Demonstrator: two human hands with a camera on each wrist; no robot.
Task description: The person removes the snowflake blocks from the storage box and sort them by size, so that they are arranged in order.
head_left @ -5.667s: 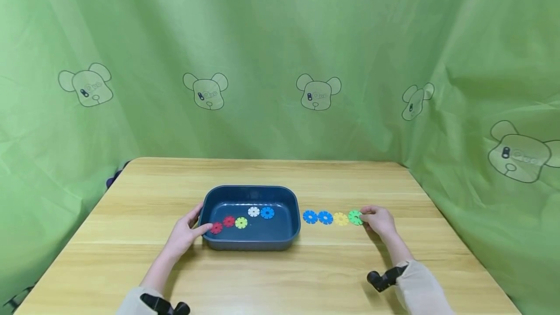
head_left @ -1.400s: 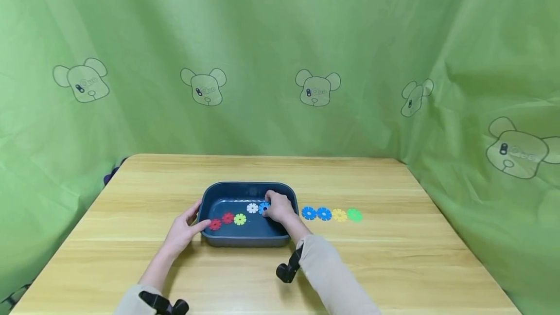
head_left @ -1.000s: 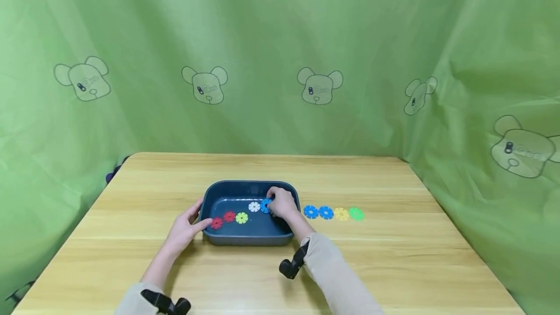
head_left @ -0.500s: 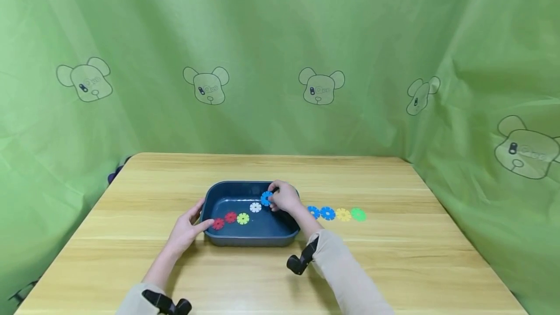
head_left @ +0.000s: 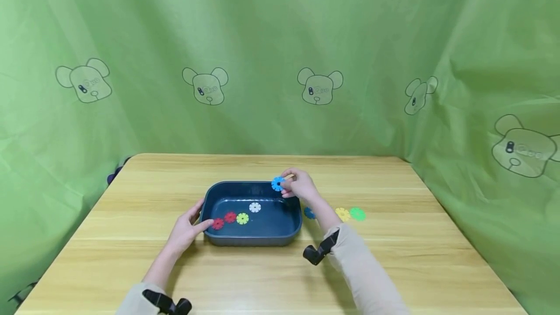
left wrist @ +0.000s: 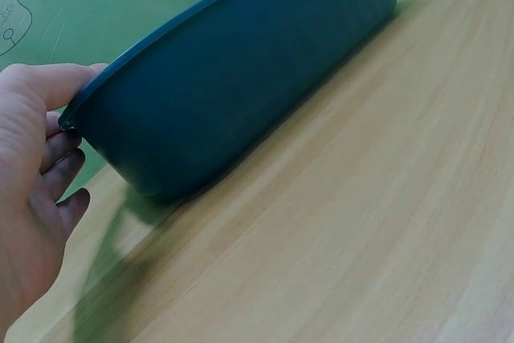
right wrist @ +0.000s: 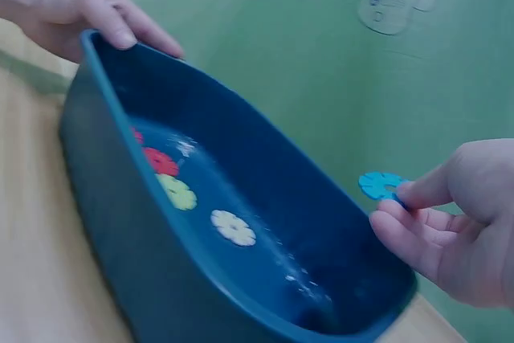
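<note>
A dark blue basin (head_left: 251, 241) stands on the table. My left hand (head_left: 183, 231) grips its left rim, thumb over the edge and fingers outside. Above the far right rim my right hand (head_left: 303, 186) pinches a blue snowflake disc (head_left: 277, 183) between thumb and fingers; the right wrist view shows this disc (right wrist: 377, 185) clear of the basin. Inside lie a white snowflake disc (head_left: 255, 207), a yellow-green one (head_left: 242, 218) and two red ones, one red disc (head_left: 230, 217) beside another red disc (head_left: 218, 223) near my left thumb.
Right of the basin, snowflake discs lie in a row on the wooden table (head_left: 428, 256): a partly covered blue one (head_left: 309, 213), a yellow one (head_left: 343, 214) and a green one (head_left: 358, 214). My right forearm hides part of this row. A green curtain (head_left: 262, 125) hangs behind.
My right hand left the green disc in the row, reached into the basin, took the blue disc beside the white one and lifted it up and right. The left hand has stayed on the rim.
</note>
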